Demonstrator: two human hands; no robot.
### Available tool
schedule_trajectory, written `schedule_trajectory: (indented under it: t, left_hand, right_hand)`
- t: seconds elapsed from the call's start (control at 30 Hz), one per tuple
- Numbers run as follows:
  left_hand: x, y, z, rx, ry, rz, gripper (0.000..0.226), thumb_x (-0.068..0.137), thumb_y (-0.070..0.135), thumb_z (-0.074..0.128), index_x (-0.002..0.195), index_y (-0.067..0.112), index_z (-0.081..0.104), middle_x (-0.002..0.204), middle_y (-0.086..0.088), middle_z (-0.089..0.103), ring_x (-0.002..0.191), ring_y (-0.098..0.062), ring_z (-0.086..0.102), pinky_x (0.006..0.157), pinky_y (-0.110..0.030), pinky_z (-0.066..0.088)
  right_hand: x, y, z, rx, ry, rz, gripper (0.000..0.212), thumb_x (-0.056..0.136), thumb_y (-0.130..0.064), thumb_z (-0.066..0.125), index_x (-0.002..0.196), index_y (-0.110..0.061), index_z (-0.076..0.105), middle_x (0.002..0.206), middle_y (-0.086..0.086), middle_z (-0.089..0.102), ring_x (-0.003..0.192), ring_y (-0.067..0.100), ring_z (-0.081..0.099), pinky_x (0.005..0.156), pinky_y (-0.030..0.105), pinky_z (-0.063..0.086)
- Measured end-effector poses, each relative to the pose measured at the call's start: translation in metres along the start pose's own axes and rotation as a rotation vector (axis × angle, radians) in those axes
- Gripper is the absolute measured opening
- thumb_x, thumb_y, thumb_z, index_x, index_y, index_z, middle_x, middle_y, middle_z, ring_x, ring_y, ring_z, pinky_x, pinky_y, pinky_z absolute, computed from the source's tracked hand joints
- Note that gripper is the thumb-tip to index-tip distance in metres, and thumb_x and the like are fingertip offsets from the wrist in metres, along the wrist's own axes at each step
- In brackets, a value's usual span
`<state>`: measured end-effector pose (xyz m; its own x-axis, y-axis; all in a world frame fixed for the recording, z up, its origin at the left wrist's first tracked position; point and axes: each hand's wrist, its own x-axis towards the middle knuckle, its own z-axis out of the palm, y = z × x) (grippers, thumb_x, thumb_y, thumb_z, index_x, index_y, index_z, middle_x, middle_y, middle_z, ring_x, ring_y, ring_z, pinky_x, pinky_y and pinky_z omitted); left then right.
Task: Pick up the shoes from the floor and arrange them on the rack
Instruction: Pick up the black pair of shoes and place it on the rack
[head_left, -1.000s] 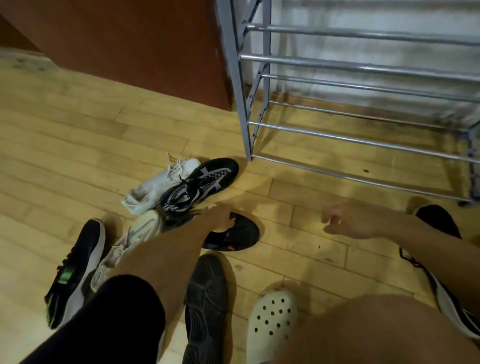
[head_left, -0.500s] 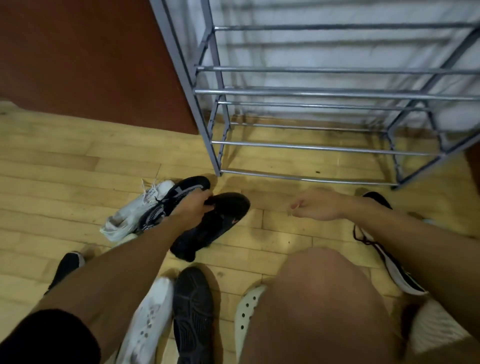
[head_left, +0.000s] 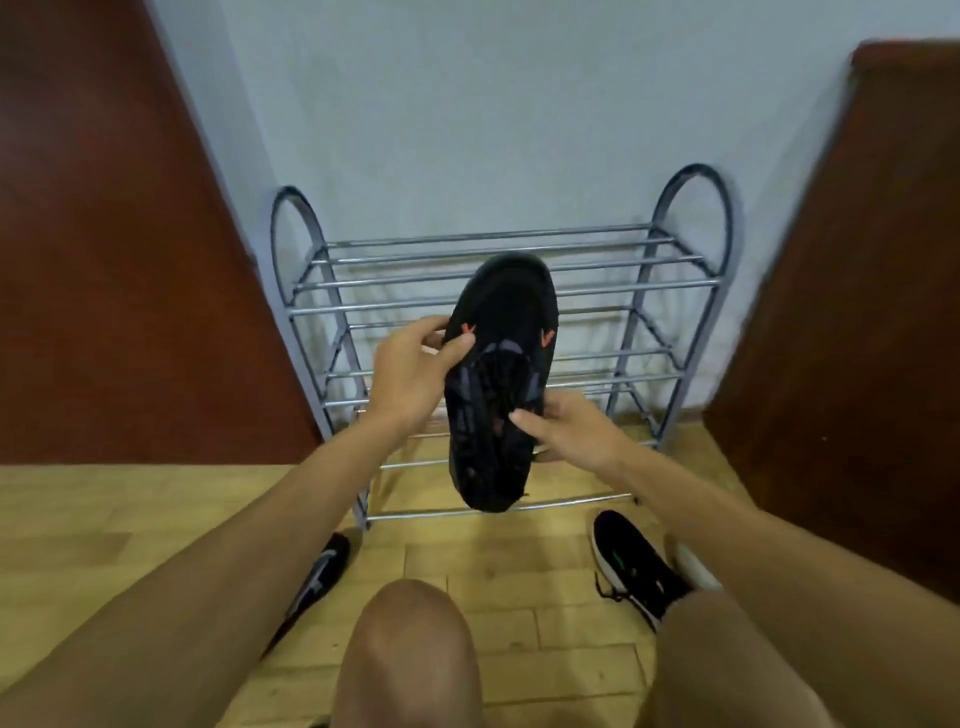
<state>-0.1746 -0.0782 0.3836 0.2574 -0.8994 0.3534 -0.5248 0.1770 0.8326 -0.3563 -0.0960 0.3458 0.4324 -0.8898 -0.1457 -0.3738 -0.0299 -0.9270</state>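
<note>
Gripping the black shoe mid-frame, with the left hand curled over its upper-left edge and the right hand pinching its lower-right side, pointing its long axis up-frame at the rack directly behind.

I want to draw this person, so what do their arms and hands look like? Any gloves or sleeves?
No gloves, rings or watch show on the left hand or the right hand. The left forearm and right forearm are bare right to the picture's edge; no sleeve is in view.
</note>
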Motion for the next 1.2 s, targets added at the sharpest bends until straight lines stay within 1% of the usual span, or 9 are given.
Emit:
schedule_trajectory:
  t: [0.1, 0.17, 0.33, 0.43, 0.67, 0.73, 0.83, 1.03, 1.2]
  left_hand:
    - [-0.006, 0.035, 0.014, -0.172, 0.058, -0.089, 0.029, 0.082, 0.031, 0.071, 0.108, 0.018, 0.071, 0.084, -0.003, 0.072, 0.081, -0.020, 0.071, 0.076, -0.039, 0.060]
    - [-0.012, 0.050, 0.026, -0.235, 0.018, -0.143, 0.040, 0.083, 0.032, 0.071, 0.119, 0.015, 0.065, 0.095, -0.010, 0.071, 0.088, -0.023, 0.071, 0.079, -0.044, 0.060]
    - [-0.035, 0.071, 0.069, -0.228, -0.304, -0.233, 0.041, 0.084, 0.024, 0.071, 0.122, 0.012, 0.060, 0.098, 0.000, 0.069, 0.088, -0.010, 0.067, 0.068, -0.018, 0.054]
    - [-0.048, 0.080, 0.101, -0.125, -0.459, -0.231, 0.041, 0.084, 0.018, 0.070, 0.124, 0.018, 0.060, 0.109, -0.001, 0.070, 0.094, -0.014, 0.066, 0.072, -0.025, 0.054]
    - [-0.070, 0.101, 0.159, 0.101, -0.664, -0.368, 0.017, 0.079, 0.007, 0.072, 0.095, 0.010, 0.069, 0.051, 0.003, 0.059, 0.049, -0.014, 0.051, 0.055, -0.028, 0.052]
    - [-0.085, 0.101, 0.179, 0.090, -0.716, -0.427, 0.020, 0.078, 0.005, 0.072, 0.097, 0.009, 0.068, 0.053, 0.000, 0.063, 0.048, -0.015, 0.055, 0.054, -0.027, 0.054]
    - [-0.118, 0.101, 0.210, -0.002, -0.777, -0.521, 0.029, 0.081, 0.008, 0.071, 0.109, 0.011, 0.066, 0.088, -0.010, 0.071, 0.078, -0.025, 0.068, 0.076, -0.035, 0.059]
    - [-0.206, 0.102, 0.273, -0.201, -0.871, -0.779, 0.034, 0.088, 0.005, 0.064, 0.121, 0.009, 0.058, 0.108, -0.010, 0.064, 0.098, -0.028, 0.062, 0.080, -0.035, 0.053]
    - [-0.273, 0.079, 0.300, -0.119, -0.921, -0.812, 0.025, 0.085, 0.000, 0.066, 0.110, 0.002, 0.065, 0.104, -0.015, 0.068, 0.079, -0.026, 0.067, 0.056, -0.032, 0.057]
  right_hand:
    - [-0.021, -0.010, -0.026, 0.074, 0.117, -0.045, 0.016, 0.096, -0.015, 0.057, 0.106, -0.011, 0.068, 0.102, 0.004, 0.072, 0.089, 0.015, 0.068, 0.071, 0.023, 0.055]
    - [-0.033, -0.008, -0.044, 0.114, 0.160, -0.009, 0.019, 0.097, -0.018, 0.055, 0.105, -0.007, 0.068, 0.105, 0.007, 0.073, 0.092, 0.019, 0.070, 0.072, 0.028, 0.058]
    - [-0.058, 0.001, -0.082, 0.276, 0.289, 0.002, 0.016, 0.098, -0.023, 0.052, 0.094, -0.015, 0.065, 0.093, 0.002, 0.071, 0.087, 0.021, 0.069, 0.084, 0.048, 0.058]
    - [-0.070, 0.011, -0.105, 0.317, 0.364, 0.015, 0.017, 0.098, -0.023, 0.053, 0.099, -0.010, 0.065, 0.095, 0.007, 0.069, 0.086, 0.024, 0.066, 0.089, 0.053, 0.055]
    - [-0.115, 0.060, -0.157, 0.129, 0.361, 0.100, 0.035, 0.097, -0.030, 0.054, 0.111, 0.000, 0.064, 0.089, 0.008, 0.069, 0.073, 0.019, 0.068, 0.050, 0.026, 0.058]
    - [-0.133, 0.077, -0.168, 0.088, 0.347, 0.117, 0.041, 0.096, -0.033, 0.054, 0.111, 0.003, 0.065, 0.095, 0.013, 0.070, 0.080, 0.025, 0.070, 0.057, 0.030, 0.060]
    - [-0.165, 0.105, -0.184, 0.102, 0.321, 0.162, 0.036, 0.097, -0.031, 0.053, 0.113, -0.001, 0.067, 0.094, 0.010, 0.070, 0.081, 0.022, 0.069, 0.064, 0.030, 0.059]
    - [-0.249, 0.184, -0.197, 0.312, 0.364, 0.341, 0.022, 0.098, -0.019, 0.052, 0.112, -0.008, 0.065, 0.101, 0.008, 0.069, 0.083, 0.019, 0.067, 0.069, 0.027, 0.058]
    - [-0.316, 0.273, -0.176, 0.389, 0.473, 0.578, 0.023, 0.095, -0.021, 0.057, 0.114, -0.008, 0.062, 0.113, 0.014, 0.067, 0.094, 0.026, 0.068, 0.089, 0.040, 0.057]
